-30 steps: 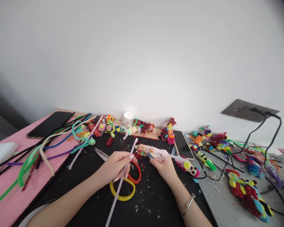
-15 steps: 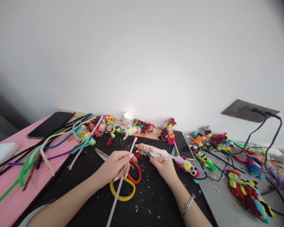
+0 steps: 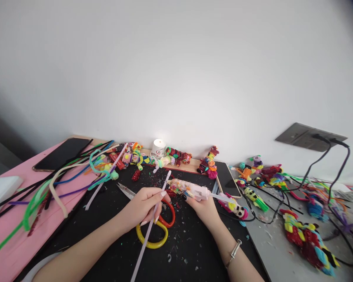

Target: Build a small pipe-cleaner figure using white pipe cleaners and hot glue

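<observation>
Lilac pipe cleaner [image 3: 142, 250] between the left fingers [image 3: 151, 200]

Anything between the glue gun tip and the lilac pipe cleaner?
Nothing visible. The glue gun in the right hand points at the lilac pipe cleaner, near its upper end; whether they touch, I can't tell. The scissors lie below the left hand, not between.

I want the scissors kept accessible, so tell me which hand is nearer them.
Left: the left hand is over the scissors; the right hand is off to their right.
</observation>
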`<act>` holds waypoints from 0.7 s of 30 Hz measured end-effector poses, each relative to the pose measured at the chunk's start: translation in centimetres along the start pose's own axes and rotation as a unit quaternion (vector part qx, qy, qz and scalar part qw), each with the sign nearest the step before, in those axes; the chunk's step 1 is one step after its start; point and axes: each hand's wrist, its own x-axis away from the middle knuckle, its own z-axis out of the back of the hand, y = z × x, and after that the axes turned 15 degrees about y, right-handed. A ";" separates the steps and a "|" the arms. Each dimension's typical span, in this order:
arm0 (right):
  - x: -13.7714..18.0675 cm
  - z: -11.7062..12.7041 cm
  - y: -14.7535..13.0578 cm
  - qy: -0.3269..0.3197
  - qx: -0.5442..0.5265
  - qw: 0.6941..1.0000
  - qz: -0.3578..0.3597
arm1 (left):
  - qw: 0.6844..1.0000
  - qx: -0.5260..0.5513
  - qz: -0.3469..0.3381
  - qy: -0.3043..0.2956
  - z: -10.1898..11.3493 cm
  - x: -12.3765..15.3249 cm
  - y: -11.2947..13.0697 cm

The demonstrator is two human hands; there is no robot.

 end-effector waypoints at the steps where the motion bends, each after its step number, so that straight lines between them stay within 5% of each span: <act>1: 0.0 0.0 -0.1 0.006 -0.001 1.000 0.001 | 1.000 0.000 0.000 -0.004 0.0 0.0 0.0; 21: -0.2 0.0 -0.8 0.016 -0.032 0.999 -0.006 | 1.000 0.008 0.004 -0.019 0.1 0.0 -0.4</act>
